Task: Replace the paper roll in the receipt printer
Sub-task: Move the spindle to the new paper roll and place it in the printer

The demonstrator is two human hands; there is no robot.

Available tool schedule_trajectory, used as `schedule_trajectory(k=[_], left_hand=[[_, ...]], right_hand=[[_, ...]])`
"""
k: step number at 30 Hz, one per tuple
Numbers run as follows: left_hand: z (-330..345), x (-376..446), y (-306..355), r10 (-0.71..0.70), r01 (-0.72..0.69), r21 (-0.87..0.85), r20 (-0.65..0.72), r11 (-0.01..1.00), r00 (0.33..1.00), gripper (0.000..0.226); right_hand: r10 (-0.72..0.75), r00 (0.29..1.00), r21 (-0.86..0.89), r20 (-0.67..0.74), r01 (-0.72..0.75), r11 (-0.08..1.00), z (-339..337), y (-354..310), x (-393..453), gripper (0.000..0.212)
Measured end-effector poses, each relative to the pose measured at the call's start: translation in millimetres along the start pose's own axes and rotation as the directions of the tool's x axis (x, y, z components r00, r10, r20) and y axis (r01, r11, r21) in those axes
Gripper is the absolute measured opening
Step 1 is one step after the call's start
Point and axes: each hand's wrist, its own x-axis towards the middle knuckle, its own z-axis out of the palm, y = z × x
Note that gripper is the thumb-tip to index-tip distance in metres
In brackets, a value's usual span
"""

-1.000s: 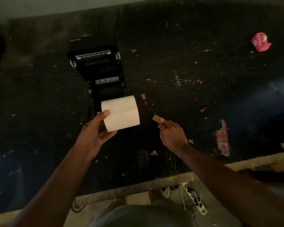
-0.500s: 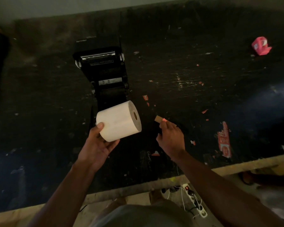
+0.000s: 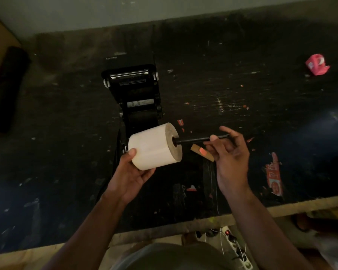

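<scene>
A fat white paper roll (image 3: 154, 146) is held above the dark table in front of the black receipt printer (image 3: 137, 98), whose lid stands open. My left hand (image 3: 132, 172) grips the roll from below and the left. A thin black spindle rod (image 3: 199, 139) sticks out of the roll's core hole to the right. My right hand (image 3: 229, 152) pinches the rod's outer end between thumb and fingers. A small brown cardboard piece (image 3: 202, 153) lies on the table just under the rod.
The black, scratched table (image 3: 242, 114) carries scraps of red paper, a crumpled red wrapper (image 3: 317, 64) at the far right and a red label (image 3: 274, 174) near the front edge. A dark bundle (image 3: 6, 90) lies at the left. A power strip (image 3: 236, 246) is on the floor below.
My right hand has left the brown cardboard piece and now holds a black rod, its tip inside the roll's core. The roll has turned so its open end faces right.
</scene>
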Motion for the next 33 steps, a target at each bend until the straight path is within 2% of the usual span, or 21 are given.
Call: schedule_trajectory(k=[4,7,9,17,20,22,23,25,27,29,31,33], left_hand=[[0,1,-1,0.009,-0.009,0.019,0.022,1.000,1.000,0.043],[-1,3,0,0.016,-0.018,0.061,0.034,0.998,0.999,0.041],[-1,4,-1,0.021,-0.025,0.083,0.044,0.996,0.999,0.041],[-2,9,-7,0.024,-0.026,0.093,0.026,0.995,0.999,0.040],[-9,7,-6,0.027,-0.029,0.083,0.026,0.996,0.999,0.043],[-14,6,-4,0.023,-0.025,0.063,0.034,0.998,0.999,0.043],[-17,5,-4,0.020,-0.022,0.043,0.037,0.999,0.999,0.043],[-22,3,-2,0.016,-0.016,-0.007,0.042,1.000,0.999,0.044],[-27,0,0,0.022,-0.019,-0.053,0.051,0.998,0.998,0.043],[-32,-1,2,0.022,-0.015,-0.099,0.068,0.995,0.997,0.042],[-35,-4,6,0.042,-0.032,-0.116,0.093,0.993,0.995,0.047],[-34,-5,8,0.047,-0.030,-0.114,0.147,0.993,0.988,0.060]], right_hand=[[-0.023,1.000,-0.031,-0.014,0.023,0.999,-1,4,-2,0.035],[-0.122,0.991,-0.192,0.051,0.130,0.973,-1,4,-2,0.023],[-0.137,0.984,-0.281,0.117,0.165,0.945,0,5,-1,0.017],[-0.095,0.957,-0.524,0.274,0.231,0.820,23,24,-12,0.025],[-0.120,0.949,-0.484,0.291,0.254,0.837,21,34,-9,0.033],[-0.134,0.962,-0.497,0.237,0.238,0.835,9,47,1,0.034],[-0.151,0.966,-0.587,0.208,0.247,0.771,1,56,8,0.029],[-0.120,0.960,-0.825,0.254,0.280,0.490,-15,80,22,0.022],[0.102,0.914,-0.906,0.393,0.365,0.216,-25,109,29,0.039],[0.296,0.824,-0.863,0.484,0.505,0.003,-27,133,30,0.058],[0.341,0.784,-0.806,0.519,0.581,-0.110,-26,148,29,0.063],[0.297,0.798,-0.807,0.524,0.577,-0.126,-30,154,31,0.056]])
